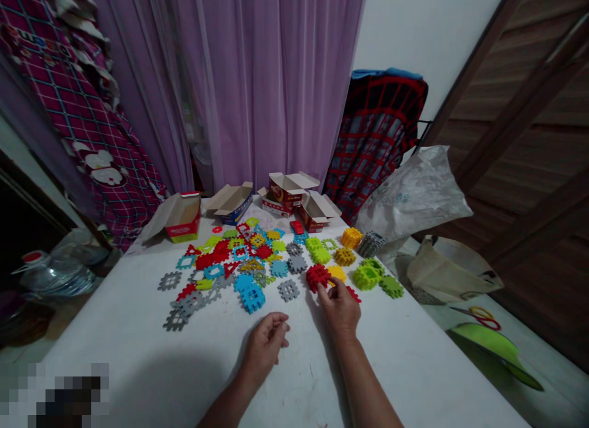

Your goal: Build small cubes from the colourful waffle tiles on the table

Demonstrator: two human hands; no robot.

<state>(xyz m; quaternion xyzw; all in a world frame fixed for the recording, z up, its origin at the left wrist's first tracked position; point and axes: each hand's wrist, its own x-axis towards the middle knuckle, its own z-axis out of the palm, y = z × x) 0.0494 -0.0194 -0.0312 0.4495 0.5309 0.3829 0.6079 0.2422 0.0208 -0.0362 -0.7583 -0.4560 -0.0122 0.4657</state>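
Observation:
My right hand [343, 308] reaches to a stack of red interlocking plastic tiles [317, 277], its thumb and fingertips against the stack's near right side. Just behind those fingers lies a yellow tile [337, 273], and part of a red tile [354, 294] shows right of the hand. My left hand [267, 342] hovers over the white table with loosely bent fingers, somewhat apart, and nothing visible in them. The closest pieces to it are a grey tile [288, 290] and a blue tile stack [252, 298].
A mixed heap of tiles [216, 256] spreads across the table's left. Stacks in yellow [351, 237], grey [371, 244] and lime green [367, 274] stand at the right. Several opened cardboard boxes [232, 204] line the back edge. Scissors [483, 317] lie beyond the right edge.

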